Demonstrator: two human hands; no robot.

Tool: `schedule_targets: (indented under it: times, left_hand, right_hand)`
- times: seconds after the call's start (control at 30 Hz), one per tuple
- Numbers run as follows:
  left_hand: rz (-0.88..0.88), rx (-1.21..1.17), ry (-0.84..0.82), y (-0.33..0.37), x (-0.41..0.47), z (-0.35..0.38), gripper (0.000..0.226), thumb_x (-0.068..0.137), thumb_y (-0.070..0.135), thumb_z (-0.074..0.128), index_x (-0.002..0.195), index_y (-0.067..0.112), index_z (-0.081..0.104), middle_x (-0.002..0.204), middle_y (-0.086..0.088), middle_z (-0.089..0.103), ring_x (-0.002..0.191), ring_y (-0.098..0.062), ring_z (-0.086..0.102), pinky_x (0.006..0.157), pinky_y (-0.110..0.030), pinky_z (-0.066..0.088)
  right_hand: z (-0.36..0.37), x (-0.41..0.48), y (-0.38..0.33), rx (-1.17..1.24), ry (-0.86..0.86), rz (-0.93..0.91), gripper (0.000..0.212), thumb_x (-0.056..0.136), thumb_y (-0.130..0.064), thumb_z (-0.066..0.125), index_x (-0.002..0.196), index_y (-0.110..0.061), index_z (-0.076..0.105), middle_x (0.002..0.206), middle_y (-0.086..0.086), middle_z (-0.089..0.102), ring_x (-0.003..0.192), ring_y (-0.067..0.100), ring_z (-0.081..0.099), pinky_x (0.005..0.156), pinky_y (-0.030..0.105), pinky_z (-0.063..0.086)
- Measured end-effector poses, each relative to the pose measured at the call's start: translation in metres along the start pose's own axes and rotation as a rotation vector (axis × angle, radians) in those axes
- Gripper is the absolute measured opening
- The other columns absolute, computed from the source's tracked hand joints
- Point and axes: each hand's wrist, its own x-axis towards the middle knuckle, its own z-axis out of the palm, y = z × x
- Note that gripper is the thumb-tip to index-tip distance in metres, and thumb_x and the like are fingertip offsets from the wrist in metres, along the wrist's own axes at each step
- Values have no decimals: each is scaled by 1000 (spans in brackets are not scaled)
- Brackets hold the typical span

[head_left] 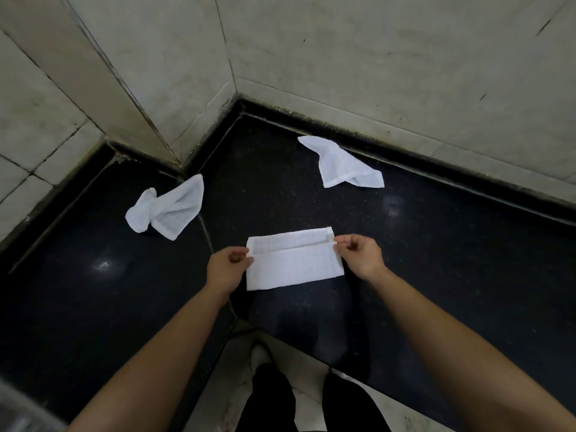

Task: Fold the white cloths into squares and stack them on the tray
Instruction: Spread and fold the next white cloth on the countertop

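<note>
- Tiled wall (374,57): pale, runs along the back and left edges of the counter.
- Counter (436,260): black, glossy, carries three white cloths.
- Folded cloth (293,269): flat rectangle near the front edge, top flap turned down.
- Left crumpled cloth (170,210): near the back left corner.
- Right crumpled cloth (339,165): just beside the back edge.
- Left hand (227,269): pinches the folded cloth's left end.
- Right hand (361,255): pinches its right end.

Nothing legible — the white cloths (293,266) (plain woven grid only) carry no print; nor do the wall tiles (374,57).
</note>
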Motion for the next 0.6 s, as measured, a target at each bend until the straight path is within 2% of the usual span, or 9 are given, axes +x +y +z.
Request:
schedule_targets:
  times: [0.17,0.23,0.33,0.53,0.6]
  left_hand:
    - [-34,-62,70,6,25,9,20,87,10,73,107,14,70,95,0,67,93,-17,64,87,-34,54]
    - [-33,-51,94,8,32,11,22,88,11,72,110,11,70,98,-2,68,94,-16,64,85,-28,51]
    - [-5,-12,117,10,40,15,20,89,13,72,109,11,70,99,-2,69,93,-15,64,80,-21,47]
    - [15,39,128,8,50,19,20,90,15,71,109,12,71,98,1,68,87,-8,62,74,-14,43]
    - [26,53,133,7,52,20,19,90,15,71,109,11,71,99,-1,69,87,-9,62,76,-17,45]
  right_hand:
    - [10,24,-8,-8,51,19,13,91,-22,68,102,-28,75,92,-7,73,86,7,66,78,15,47]
    - [13,29,-8,-12,56,14,14,93,-22,67,104,-26,75,93,-7,72,86,6,64,80,14,47]
    - [15,36,-11,2,68,22,15,94,-22,66,105,-26,75,98,-8,71,92,7,65,73,8,43]
    - [21,49,-8,-1,63,31,14,94,-22,67,104,-26,75,99,-7,72,97,11,67,87,18,49]
    - [22,51,-7,-2,61,24,14,94,-22,67,104,-27,75,95,-9,72,96,11,68,88,19,50]
